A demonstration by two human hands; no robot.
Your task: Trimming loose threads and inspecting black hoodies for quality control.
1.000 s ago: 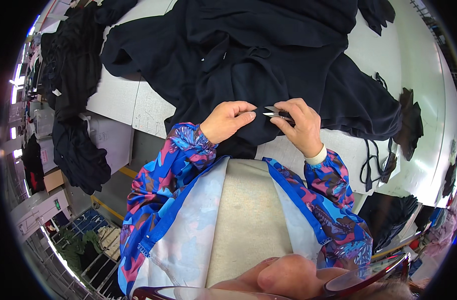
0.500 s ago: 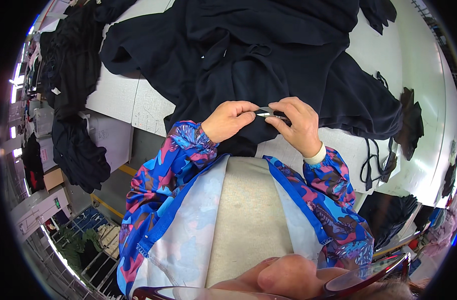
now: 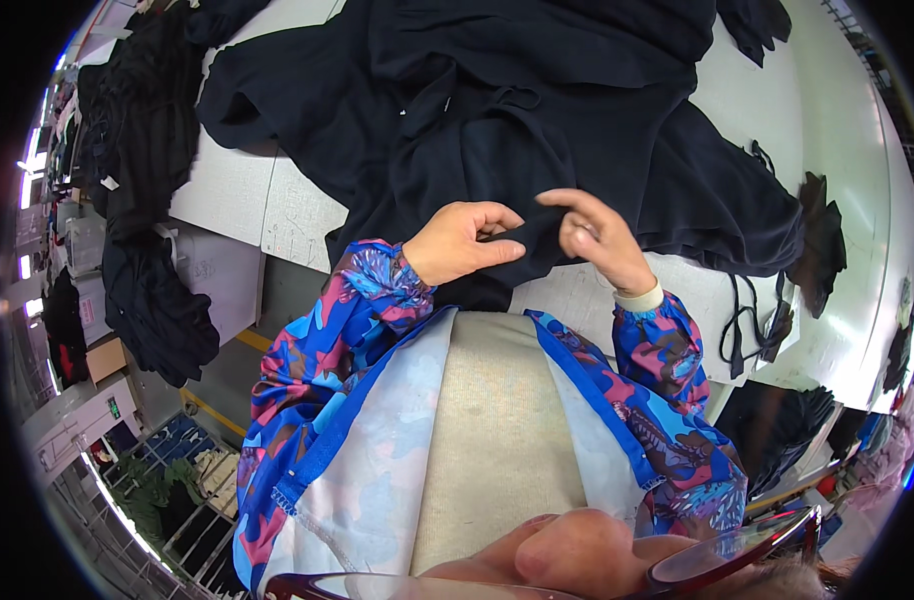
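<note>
A large dark navy garment lies spread and rumpled over the work table, its folds running beneath both hands. My left hand is above the garment's near edge, thumb and fingertips apart with nothing seen between them. To its right, my right hand points its index finger left while the other fingers curl into the palm. Whatever those curled fingers may hold is hidden. A gap separates the two hands. A thin fabric loop and a small white tag show on the garment beyond them.
The pale table shows around the garment. Black cords hang at its right near edge, beside a dark fabric piece. More dark clothes hang at left, above a wire rack holding cloth.
My hands have parted; the small bladed metal tool that was between their fingertips is out of sight. The right fingers have curled in with the index stretched out, and the left thumb has spread from its fingers.
</note>
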